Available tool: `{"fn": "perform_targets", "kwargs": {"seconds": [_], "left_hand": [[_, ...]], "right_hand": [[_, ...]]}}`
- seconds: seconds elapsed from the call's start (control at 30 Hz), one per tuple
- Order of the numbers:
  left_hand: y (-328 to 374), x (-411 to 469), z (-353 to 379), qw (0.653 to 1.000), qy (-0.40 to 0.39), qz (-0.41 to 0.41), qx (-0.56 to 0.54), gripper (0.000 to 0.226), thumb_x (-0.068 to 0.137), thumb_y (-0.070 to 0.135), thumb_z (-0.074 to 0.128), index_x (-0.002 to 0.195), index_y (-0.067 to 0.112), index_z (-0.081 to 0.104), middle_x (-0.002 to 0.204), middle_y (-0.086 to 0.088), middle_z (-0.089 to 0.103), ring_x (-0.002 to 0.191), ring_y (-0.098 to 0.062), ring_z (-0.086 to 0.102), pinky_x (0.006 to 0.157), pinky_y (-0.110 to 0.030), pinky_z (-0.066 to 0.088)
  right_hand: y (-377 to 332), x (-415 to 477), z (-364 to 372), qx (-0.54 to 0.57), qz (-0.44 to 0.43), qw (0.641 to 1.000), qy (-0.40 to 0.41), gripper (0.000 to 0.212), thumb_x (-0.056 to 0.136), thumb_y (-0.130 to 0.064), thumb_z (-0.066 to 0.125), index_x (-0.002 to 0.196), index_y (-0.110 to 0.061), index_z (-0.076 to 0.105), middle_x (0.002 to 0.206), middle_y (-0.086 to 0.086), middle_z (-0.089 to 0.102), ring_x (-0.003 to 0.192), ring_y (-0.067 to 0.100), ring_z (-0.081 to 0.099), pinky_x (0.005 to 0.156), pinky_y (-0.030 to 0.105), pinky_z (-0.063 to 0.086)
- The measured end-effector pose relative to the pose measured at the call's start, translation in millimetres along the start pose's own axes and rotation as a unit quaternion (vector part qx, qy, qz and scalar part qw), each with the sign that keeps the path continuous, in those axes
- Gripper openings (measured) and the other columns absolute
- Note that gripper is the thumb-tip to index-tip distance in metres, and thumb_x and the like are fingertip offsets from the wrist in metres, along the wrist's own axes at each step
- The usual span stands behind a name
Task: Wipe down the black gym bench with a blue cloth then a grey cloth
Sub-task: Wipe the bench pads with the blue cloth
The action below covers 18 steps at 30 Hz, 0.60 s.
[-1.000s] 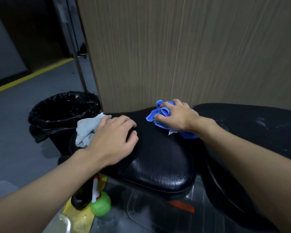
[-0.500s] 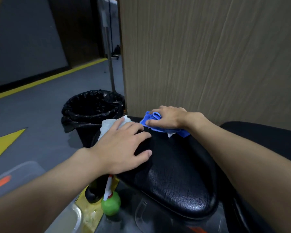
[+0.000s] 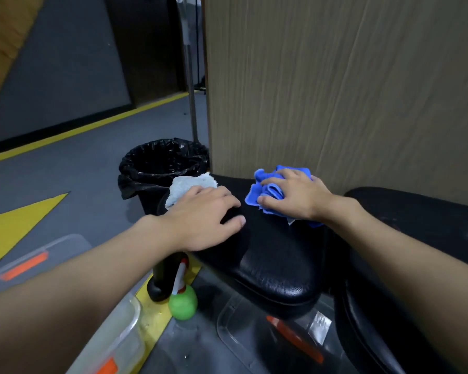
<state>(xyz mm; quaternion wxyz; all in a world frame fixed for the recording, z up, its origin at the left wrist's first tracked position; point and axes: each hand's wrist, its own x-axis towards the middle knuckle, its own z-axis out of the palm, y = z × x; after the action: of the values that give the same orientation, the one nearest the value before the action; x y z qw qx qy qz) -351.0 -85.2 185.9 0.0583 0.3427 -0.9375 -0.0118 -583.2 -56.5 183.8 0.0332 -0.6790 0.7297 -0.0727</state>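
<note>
The black gym bench pad [image 3: 276, 263] runs from the centre toward the right, against a wooden panel. My right hand [image 3: 292, 195] holds the bunched blue cloth [image 3: 266, 194] on the pad's far end, fingers curled into its folds. A pale grey cloth [image 3: 189, 186] lies at the pad's left tip. My left hand [image 3: 203, 220] rests flat on the pad, fingers spread, its fingertips over the grey cloth's near edge.
A bin lined with a black bag [image 3: 162, 166] stands just left of the bench. A wooden panel [image 3: 335, 90] rises behind. Below the pad sit a green spray bottle [image 3: 183, 303], the bench's black foot [image 3: 160, 284] and clear plastic boxes [image 3: 114, 344].
My head has turned left, so the bin and floor markings show more. My right hand has bunched the blue cloth and shifted slightly along the pad's far end. The left hand stays put.
</note>
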Motion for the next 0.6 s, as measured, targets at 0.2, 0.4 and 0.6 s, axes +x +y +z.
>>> {"fn": "perform_targets", "kwargs": {"seconds": [0.2, 0.4, 0.6], "left_hand": [[15.9, 16.1, -8.4, 0.992, 0.057, -0.015, -0.110, 0.039, 0.100, 0.036, 0.035, 0.135, 0.021, 0.044, 0.121, 0.005, 0.060, 0.114, -0.020, 0.052, 0.100, -0.042, 0.037], [48.9, 33.4, -14.6, 0.984, 0.072, 0.002, -0.163, 0.033, 0.102, 0.032, 0.033, 0.131, 0.024, 0.046, 0.100, 0.011, 0.055, 0.109, -0.020, 0.052, 0.099, -0.042, 0.037], [77.2, 47.2, -11.2, 0.957, 0.101, 0.011, -0.273, 0.034, 0.095, 0.043, 0.027, 0.119, 0.033, 0.048, 0.102, 0.009, 0.067, 0.097, -0.018, 0.060, 0.096, -0.045, 0.044]], "right_hand": [[-19.8, -65.9, 1.5, -0.005, -0.006, 1.000, 0.014, 0.085, 0.065, -0.088, 0.020, 0.137, -0.050, 0.042, 0.148, -0.006, 0.034, 0.145, 0.021, 0.018, 0.114, 0.057, 0.016], [-37.8, -116.6, -2.0, -0.023, -0.022, 0.998, 0.045, 0.049, 0.083, -0.057, 0.052, 0.130, -0.041, 0.052, 0.135, -0.009, 0.043, 0.129, 0.023, 0.033, 0.095, 0.052, 0.037], [-39.5, -155.5, -19.8, -0.005, -0.005, 0.994, 0.112, 0.040, 0.085, -0.033, 0.063, 0.124, -0.036, 0.055, 0.125, -0.007, 0.048, 0.112, 0.022, 0.046, 0.089, 0.046, 0.039]]}}
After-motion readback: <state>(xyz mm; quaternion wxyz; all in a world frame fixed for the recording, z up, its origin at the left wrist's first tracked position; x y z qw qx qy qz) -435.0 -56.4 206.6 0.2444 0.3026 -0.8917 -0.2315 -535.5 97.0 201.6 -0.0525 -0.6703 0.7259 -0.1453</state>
